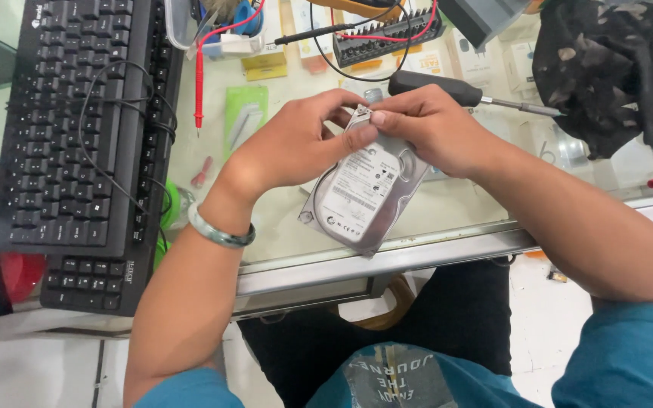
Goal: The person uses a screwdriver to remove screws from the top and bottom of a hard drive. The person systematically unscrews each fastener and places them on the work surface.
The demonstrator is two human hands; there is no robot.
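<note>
Two keyboards (77,121), both black, lie stacked at the far left of the glass table (447,245), with a thin black cable looped over the keys. Just right of them a red probe (199,83) points toward the near edge, beside a green packet (245,113). My left hand (289,143), a pale green bangle (217,233) on its wrist, curls around the far left corner of the hard drive (364,193), fingers closed on its edge. That drive rests on the table close to the near rim, label side up, tilted so its far end rises to the right; most of its body shows below and between my two hands. My right hand (436,128) pinches the drive's far corner, fingertips meeting those of the left hand. Just beyond my right knuckles lies a black-handled screwdriver (455,91), its shaft pointing right. Farther right, a dark patterned cloth (606,72) sits bunched at the far corner.
</note>
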